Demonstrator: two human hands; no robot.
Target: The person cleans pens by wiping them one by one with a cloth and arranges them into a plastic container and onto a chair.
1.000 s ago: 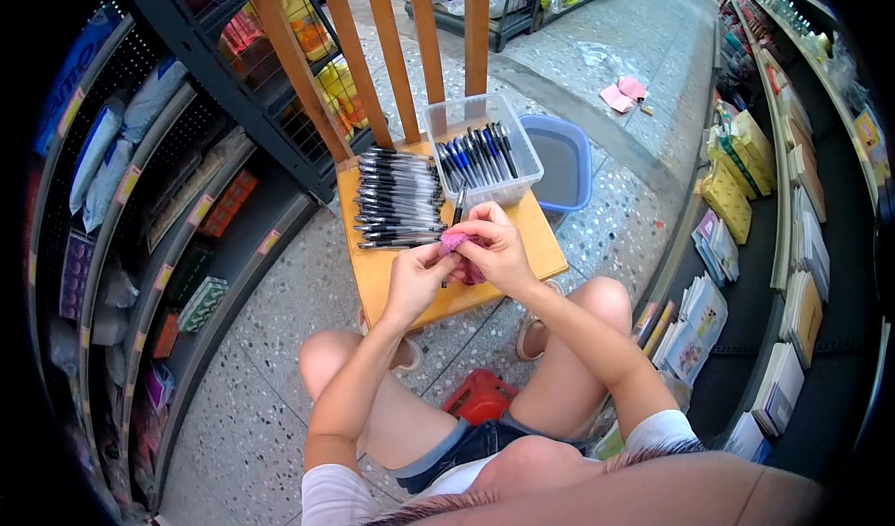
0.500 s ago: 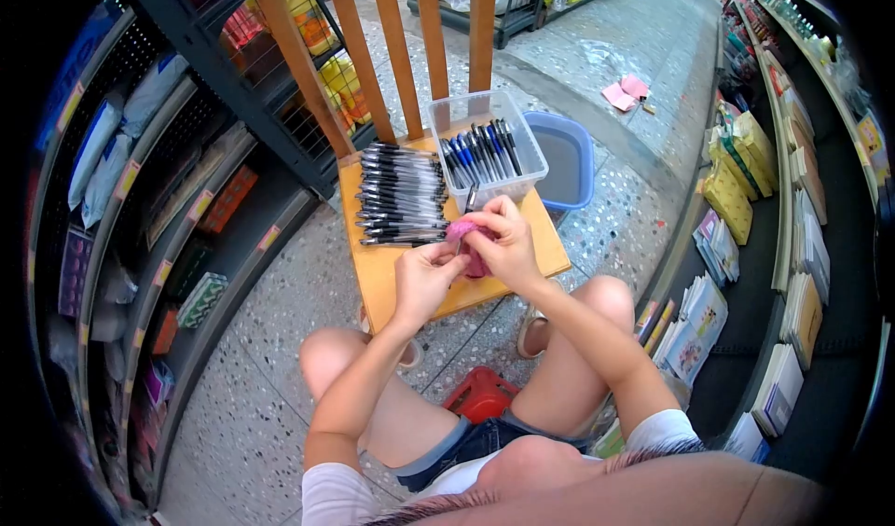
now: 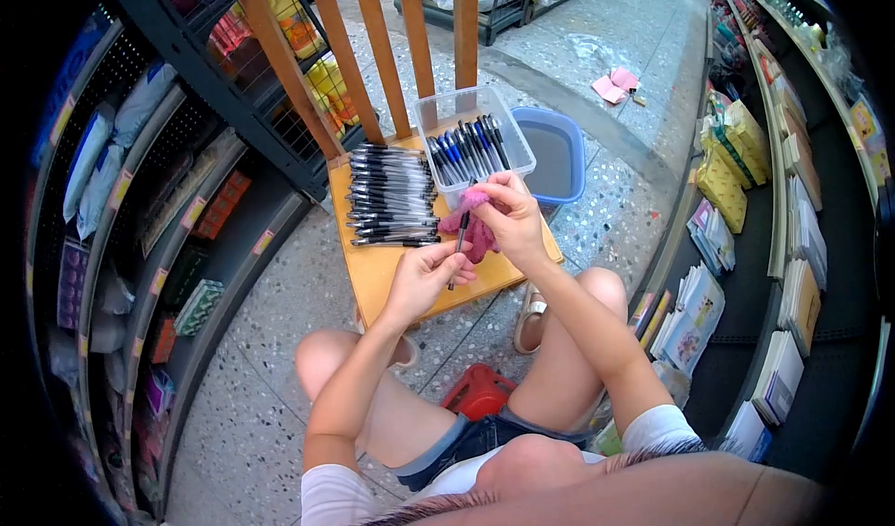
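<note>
My left hand [image 3: 424, 279] is closed on a dark pen [image 3: 461, 232], which stands tilted with its lower end showing below my fingers. A pink cloth [image 3: 477, 237] is gripped in my right hand [image 3: 511, 216], bunched around the pen's upper part and hanging down beside it. Left of my hands, a stack of clear and black pens [image 3: 392, 190] lies in a row on the wooden chair seat [image 3: 373, 283]. Behind my hands, a clear plastic box [image 3: 522, 158] holds several black and blue pens [image 3: 480, 144] leaning to one side.
A blue basin [image 3: 564, 158] with greyish water stands on the floor behind the chair. Stocked shelves curve along the left [image 3: 200, 211] and right [image 3: 778, 246]. A red stool [image 3: 477, 391] is under me. Pink paper [image 3: 615, 85] lies on the floor.
The pen now shows between my hands, where the cloth and fingers covered most of it before. The pink cloth hangs more loosely. The whole view has shifted slightly.
</note>
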